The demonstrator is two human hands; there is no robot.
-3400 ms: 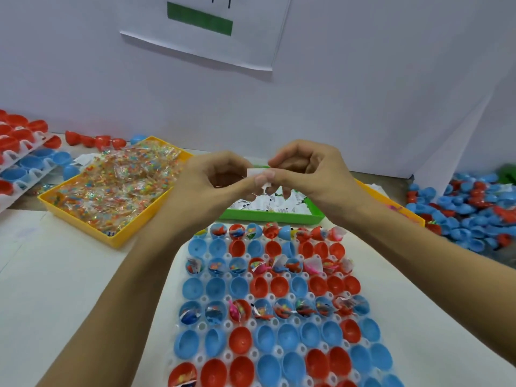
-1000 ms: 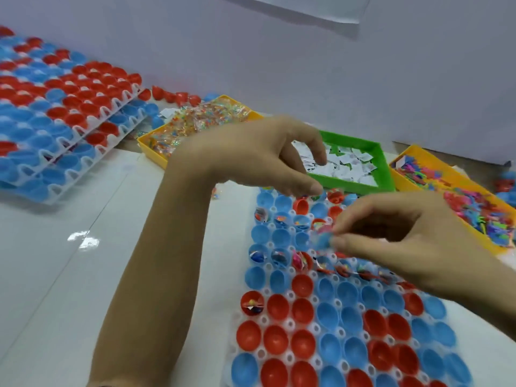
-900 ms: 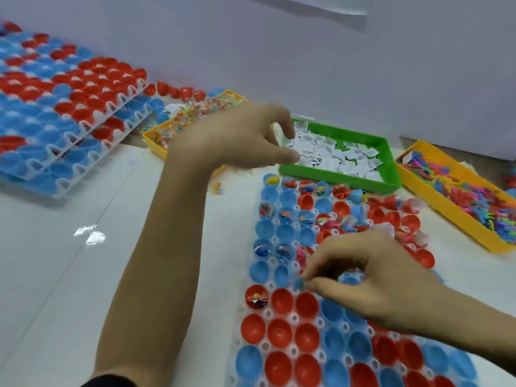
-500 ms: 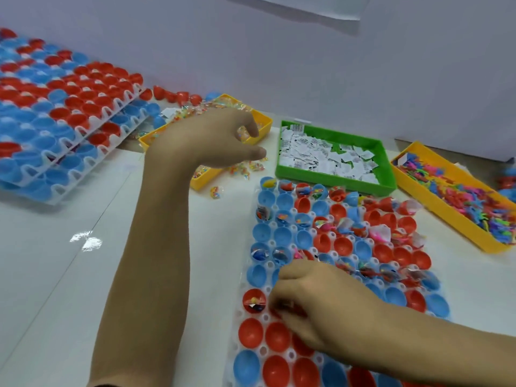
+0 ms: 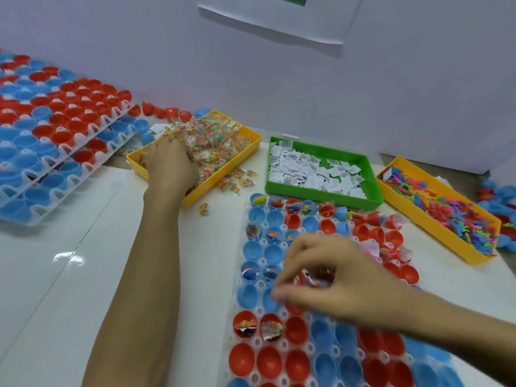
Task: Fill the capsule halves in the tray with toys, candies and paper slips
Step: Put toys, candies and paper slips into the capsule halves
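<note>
A person's left hand [image 5: 170, 163] digs knuckles-up into the yellow candy bin [image 5: 245, 136], fingers buried among the wrapped candies [image 5: 212, 143] so that what it grips cannot be told, while several packets already lie spilled beside the bin, and a hasty scoop could push more over its low wall. To the right, the right hand [image 5: 332, 277] hovers over the capsule tray [image 5: 237, 305] with fingers loosely curled, seemingly holding nothing, though blur leaves that uncertain.
</note>
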